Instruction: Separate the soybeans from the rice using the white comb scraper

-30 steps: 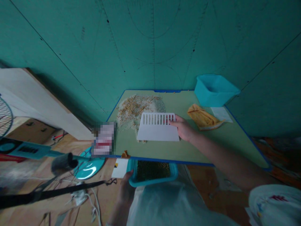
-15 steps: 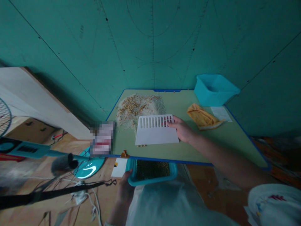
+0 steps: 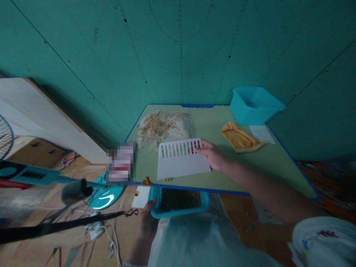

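My right hand [image 3: 213, 154] grips the right end of a white slotted scraper [image 3: 182, 165], tilted over the front part of the table. A few pale beans [image 3: 168, 179] lie just below the scraper's lower edge. Behind it spreads a pile of white grains mixed with yellow beans [image 3: 158, 124]. Below the table's front edge, my left hand [image 3: 150, 215] is closed on the left rim of a blue tray [image 3: 182, 214]. Dark green grains fill much of the tray, with some yellow beans at its right.
A blue bin [image 3: 251, 109] stands at the table's back right, with an orange cloth [image 3: 241, 138] before it. A small clip [image 3: 147, 181] sits on the front edge of the table [image 3: 230, 178]. At left are a fan pole, a black strap [image 3: 69, 223] and cables.
My right hand has drawn the scraper toward the table's front edge and slightly left, tilting its left end lower. My left hand and the tray stay nearly in place.
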The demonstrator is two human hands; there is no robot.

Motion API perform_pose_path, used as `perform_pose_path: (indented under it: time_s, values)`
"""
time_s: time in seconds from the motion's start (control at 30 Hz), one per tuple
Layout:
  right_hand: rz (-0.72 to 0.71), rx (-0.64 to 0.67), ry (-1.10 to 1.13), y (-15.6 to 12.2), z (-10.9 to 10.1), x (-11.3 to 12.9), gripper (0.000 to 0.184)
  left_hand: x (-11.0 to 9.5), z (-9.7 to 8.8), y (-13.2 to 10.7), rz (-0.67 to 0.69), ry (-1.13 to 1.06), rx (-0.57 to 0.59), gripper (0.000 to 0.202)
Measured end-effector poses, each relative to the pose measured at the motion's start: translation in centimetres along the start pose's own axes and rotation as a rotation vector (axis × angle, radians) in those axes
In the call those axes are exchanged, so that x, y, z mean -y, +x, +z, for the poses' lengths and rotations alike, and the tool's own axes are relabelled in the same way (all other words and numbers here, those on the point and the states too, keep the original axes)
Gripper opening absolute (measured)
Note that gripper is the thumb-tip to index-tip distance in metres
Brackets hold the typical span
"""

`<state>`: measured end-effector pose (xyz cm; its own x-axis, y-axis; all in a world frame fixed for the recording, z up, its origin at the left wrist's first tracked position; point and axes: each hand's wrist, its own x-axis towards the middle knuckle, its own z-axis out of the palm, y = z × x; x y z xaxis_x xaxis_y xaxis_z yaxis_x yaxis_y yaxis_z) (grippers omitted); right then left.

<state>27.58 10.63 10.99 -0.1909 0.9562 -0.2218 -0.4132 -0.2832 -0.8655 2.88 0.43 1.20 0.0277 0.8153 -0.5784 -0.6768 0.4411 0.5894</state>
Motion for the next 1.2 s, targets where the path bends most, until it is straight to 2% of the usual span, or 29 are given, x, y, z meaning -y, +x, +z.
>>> perform_pose_path:
  time_s: [0.17, 0.57, 0.8, 1.03, 1.2]
  values:
    - [0.015, 0.027, -0.027, -0.2, 0.1, -0.1, 0.019, 0.0, 0.1, 0.1, -0.014, -0.009, 0.011, 0.026]
    - [0.109, 0.095, -0.059, -0.2, -0.1, -0.1, 0.019, 0.0, 0.2, 0.0, -0.017, -0.017, 0.027, 0.031]
    - [-0.045, -0.024, -0.022, 0.2, -0.8, 0.4, 0.019, 0.2, 0.1, -0.2, -0.037, -0.005, 0.029, 0.027]
    - [-0.141, -0.054, -0.112, 0.7, -1.3, 0.3, 0.020, 0.2, 0.0, 0.1, -0.042, -0.034, 0.033, 0.028]
    - [-0.228, -0.189, -0.149, 1.5, -2.4, 0.9, 0.019, 0.2, -0.4, 0.2, -0.036, -0.038, 0.020, 0.028]
